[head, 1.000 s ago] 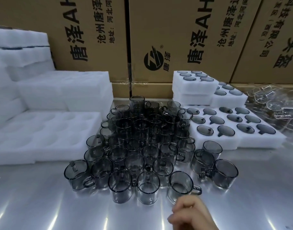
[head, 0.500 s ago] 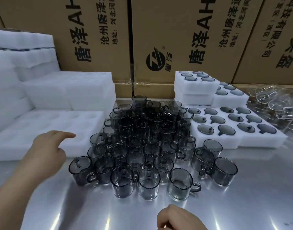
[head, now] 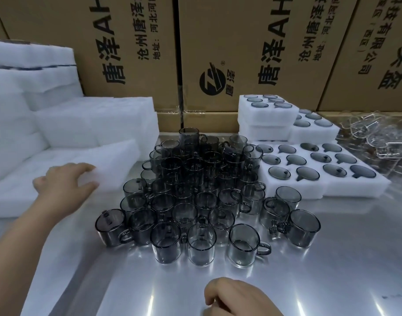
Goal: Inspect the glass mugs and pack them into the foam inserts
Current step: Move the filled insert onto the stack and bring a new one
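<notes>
- My left grip [head: 63,185] was on the near right corner of the empty foam insert [head: 118,160], fingers curved over the top and thumb against the front edge, pinching the foam.
- That insert lay on the left of the bench [head: 309,270]. Its right end was blurred, so I could not tell whether it was flat or tilted up.
- My right grip [head: 236,297] sat low at the near edge of the bench, partly cut off by the frame. Its fingers were curled in on themselves and nothing showed in it.
- The smoky grey glass mugs [head: 202,190] stood upright in a dense cluster mid-bench, rims up and many touching. They were between the empty insert and the filled ones.
- The front mug [head: 243,247] stood nearest my right grip but apart from it, with its handle pointing right.
- A trio of mugs [head: 304,226] stood just to the right of the main cluster.
- The filled foam inserts [head: 355,190] lay to the right of the cluster, with mugs sunk into their pockets and only the rims showing.
- Behind them, smaller inserts [head: 266,124] were stacked, also holding mugs.
- White foam blocks [head: 92,124] were piled on the far left.
- Clear glassware [head: 377,137] lay in a heap at the far right.
- Brown printed cartons [head: 241,42] stood along the back.
</notes>
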